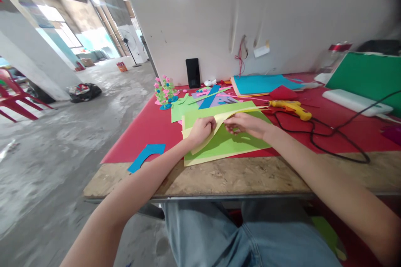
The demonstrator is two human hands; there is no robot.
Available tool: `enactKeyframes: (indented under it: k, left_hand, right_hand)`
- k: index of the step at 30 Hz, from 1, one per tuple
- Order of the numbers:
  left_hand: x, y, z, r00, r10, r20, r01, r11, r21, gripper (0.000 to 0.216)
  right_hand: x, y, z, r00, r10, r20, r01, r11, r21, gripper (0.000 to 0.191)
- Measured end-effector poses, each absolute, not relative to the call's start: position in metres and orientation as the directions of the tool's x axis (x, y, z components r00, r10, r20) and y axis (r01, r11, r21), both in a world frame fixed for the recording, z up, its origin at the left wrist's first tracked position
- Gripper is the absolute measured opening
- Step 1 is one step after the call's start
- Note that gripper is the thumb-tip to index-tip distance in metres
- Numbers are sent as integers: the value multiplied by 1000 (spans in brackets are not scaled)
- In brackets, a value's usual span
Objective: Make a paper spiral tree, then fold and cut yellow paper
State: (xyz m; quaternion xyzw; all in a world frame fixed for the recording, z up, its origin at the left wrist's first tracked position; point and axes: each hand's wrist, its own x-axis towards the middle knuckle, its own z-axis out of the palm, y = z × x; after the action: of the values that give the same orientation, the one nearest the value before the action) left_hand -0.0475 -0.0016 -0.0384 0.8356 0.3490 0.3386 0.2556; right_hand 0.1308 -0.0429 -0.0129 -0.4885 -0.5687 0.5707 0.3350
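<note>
A stack of green and pale yellow paper sheets [228,144] lies on the red table cover [147,131] in front of me. My left hand [202,129] is closed in a fist-like pinch on the lifted edge of a pale yellow sheet [219,123], which curls up off the green sheet below. My right hand [247,125] pinches the same yellow sheet a little to the right, fingers pressed together over the green paper.
A yellow glue gun [293,108] with a black cord [328,139] lies right of the paper. A blue paper cutout [145,156] lies at the front left. Paper flowers [164,91], a black phone [193,73], blue sheets [263,84], a green board [369,77] stand behind.
</note>
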Motion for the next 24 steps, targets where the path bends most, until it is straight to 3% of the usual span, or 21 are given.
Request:
enactKeyframes:
  k: [5,12,24]
  left_hand:
    - [-45,2,-48,568,751,338,384,-605,698,18]
    - [-44,3,-49,640,714,285,357,-604,712,9]
    - [-42,3,-50,638,714,288,361,-608,707,8]
  right_hand:
    - [130,-40,-21,-228,968,-107,248,-49,-967,23]
    - [123,-29,-39,-53,998,-15,272,0,-962,13]
    - [120,-28,-45,61,997,36,312,15,-950,11]
